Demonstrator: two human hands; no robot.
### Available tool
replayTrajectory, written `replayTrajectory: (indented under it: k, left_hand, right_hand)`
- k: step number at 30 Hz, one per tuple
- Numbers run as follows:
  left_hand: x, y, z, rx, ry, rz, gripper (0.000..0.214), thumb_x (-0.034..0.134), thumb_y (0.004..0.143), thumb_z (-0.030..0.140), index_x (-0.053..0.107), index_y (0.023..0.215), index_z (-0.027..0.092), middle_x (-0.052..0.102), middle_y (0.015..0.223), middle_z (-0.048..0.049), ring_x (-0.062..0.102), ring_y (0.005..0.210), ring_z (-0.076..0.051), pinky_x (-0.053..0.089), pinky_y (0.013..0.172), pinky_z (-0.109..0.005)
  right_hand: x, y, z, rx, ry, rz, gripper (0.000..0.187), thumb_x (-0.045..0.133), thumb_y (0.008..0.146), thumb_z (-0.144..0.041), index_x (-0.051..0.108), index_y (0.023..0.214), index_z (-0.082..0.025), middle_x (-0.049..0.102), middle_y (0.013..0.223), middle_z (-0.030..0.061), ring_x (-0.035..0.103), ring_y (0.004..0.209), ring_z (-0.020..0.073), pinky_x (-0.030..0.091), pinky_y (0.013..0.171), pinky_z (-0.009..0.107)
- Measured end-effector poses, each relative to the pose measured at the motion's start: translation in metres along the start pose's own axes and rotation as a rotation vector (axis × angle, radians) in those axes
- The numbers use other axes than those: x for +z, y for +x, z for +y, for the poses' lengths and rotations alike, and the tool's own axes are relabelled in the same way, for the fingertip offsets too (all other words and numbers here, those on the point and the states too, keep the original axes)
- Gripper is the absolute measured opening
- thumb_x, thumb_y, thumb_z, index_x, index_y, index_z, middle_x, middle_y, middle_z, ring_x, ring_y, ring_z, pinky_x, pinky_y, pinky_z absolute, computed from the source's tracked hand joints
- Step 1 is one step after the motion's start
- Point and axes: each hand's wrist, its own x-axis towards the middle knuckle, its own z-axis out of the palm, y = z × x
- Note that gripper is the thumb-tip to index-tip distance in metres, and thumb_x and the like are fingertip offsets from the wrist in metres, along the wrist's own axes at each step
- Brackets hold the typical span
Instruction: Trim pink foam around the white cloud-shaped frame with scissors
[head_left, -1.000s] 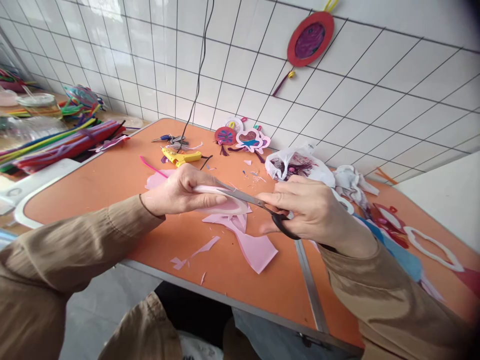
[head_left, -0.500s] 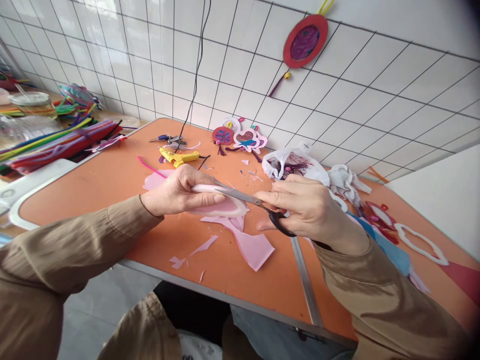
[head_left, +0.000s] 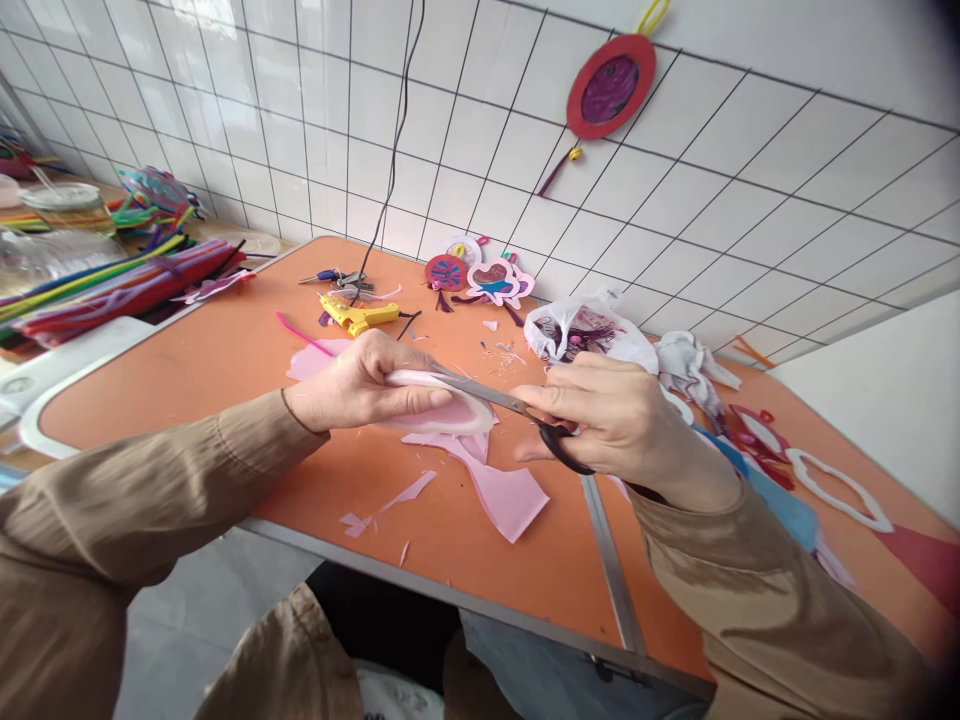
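Head view: the left grip [head_left: 367,382] pinches a flat pink piece with white rim [head_left: 469,421]. The right grip [head_left: 611,415] curls round black-handled metal scissors [head_left: 517,405], blades at the rim.

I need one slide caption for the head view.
Right hand holds scissors to pink piece in left hand, over orange table.
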Motion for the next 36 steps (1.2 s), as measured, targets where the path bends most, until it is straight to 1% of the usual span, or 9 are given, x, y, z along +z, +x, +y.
replayTrajectory:
  k: [5,12,15,18,21,26,30,33,36]
  left_hand:
    - [-0.0019,-0.0006,-0.0026,0.013,0.021,-0.019,0.023,0.073,0.089,0.030,0.078,0.081,0.009,0.059,0.051,0.0008,0.045,0.045,-0.008,0.038,0.045,-0.019]
    - [-0.0034,0.0005,-0.0020,0.042,0.024,-0.064,0.008,0.074,0.086,0.016,0.077,0.080,0.012,0.062,0.054,0.0016,0.050,0.046,-0.007,0.043,0.049,-0.018]
    - [-0.0039,0.0010,-0.0015,0.026,0.010,-0.070,0.008,0.074,0.086,0.017,0.079,0.082,0.012,0.066,0.057,0.0000,0.055,0.050,-0.009,0.047,0.053,-0.018]
    - [-0.0049,0.0014,-0.0015,0.007,0.025,-0.089,0.012,0.075,0.087,0.022,0.080,0.085,0.012,0.067,0.059,-0.0013,0.055,0.049,-0.009,0.050,0.055,-0.019]
    - [-0.0056,0.0010,-0.0026,-0.022,0.041,-0.099,0.015,0.075,0.087,0.026,0.081,0.087,0.013,0.067,0.059,-0.0022,0.052,0.048,-0.009,0.049,0.052,-0.019]
    - [-0.0051,0.0001,-0.0054,-0.028,0.007,-0.083,0.019,0.077,0.086,0.032,0.081,0.086,0.014,0.067,0.058,-0.0024,0.054,0.048,-0.010,0.050,0.053,-0.020]
    - [-0.0051,-0.0001,-0.0060,-0.014,-0.005,-0.099,0.016,0.075,0.088,0.027,0.081,0.088,0.012,0.068,0.060,-0.0027,0.055,0.049,-0.009,0.051,0.056,-0.019]
    - [-0.0056,-0.0003,-0.0064,0.004,0.008,-0.111,0.013,0.074,0.089,0.021,0.081,0.089,0.011,0.070,0.063,-0.0037,0.056,0.051,-0.008,0.050,0.057,-0.019]
    - [-0.0059,-0.0003,-0.0068,-0.011,0.021,-0.119,0.015,0.074,0.089,0.025,0.082,0.090,0.011,0.071,0.064,-0.0048,0.056,0.051,-0.009,0.049,0.056,-0.020]
  right_hand:
    - [-0.0039,0.0021,-0.0020,-0.017,-0.039,0.009,0.025,0.063,0.099,-0.037,0.075,0.095,-0.015,0.045,0.058,-0.0040,0.036,0.054,0.0124,0.036,0.055,0.028]
    - [-0.0084,-0.0017,-0.0017,0.024,-0.023,-0.076,0.020,0.065,0.097,-0.034,0.076,0.096,-0.017,0.045,0.059,-0.0047,0.036,0.055,0.0115,0.036,0.059,0.029]
    - [-0.0094,-0.0027,-0.0017,0.032,-0.014,-0.095,0.021,0.064,0.098,-0.034,0.076,0.100,-0.017,0.048,0.060,-0.0042,0.038,0.055,0.0116,0.036,0.061,0.030]
    - [-0.0102,-0.0022,-0.0020,0.020,-0.048,-0.095,0.026,0.063,0.098,-0.041,0.075,0.095,-0.019,0.047,0.059,-0.0037,0.036,0.056,0.0128,0.036,0.059,0.030]
    - [-0.0101,-0.0022,-0.0015,-0.001,-0.074,-0.089,0.027,0.063,0.097,-0.041,0.074,0.088,-0.018,0.045,0.057,-0.0034,0.034,0.055,0.0136,0.036,0.058,0.031]
    - [-0.0072,-0.0035,0.0003,-0.025,-0.027,-0.067,0.030,0.063,0.097,-0.043,0.074,0.089,-0.016,0.047,0.057,-0.0034,0.035,0.055,0.0132,0.037,0.057,0.030]
    - [-0.0063,-0.0020,0.0002,-0.024,-0.005,-0.055,0.033,0.061,0.098,-0.047,0.074,0.092,-0.017,0.048,0.057,-0.0035,0.035,0.056,0.0133,0.037,0.057,0.029]
    - [-0.0075,-0.0010,0.0002,-0.025,-0.022,-0.092,0.030,0.062,0.098,-0.045,0.073,0.092,-0.018,0.049,0.059,-0.0033,0.036,0.056,0.0132,0.037,0.058,0.028]
    - [-0.0093,-0.0015,0.0007,-0.019,-0.039,-0.117,0.027,0.060,0.099,-0.043,0.073,0.093,-0.019,0.049,0.060,-0.0032,0.037,0.056,0.0131,0.036,0.060,0.028]
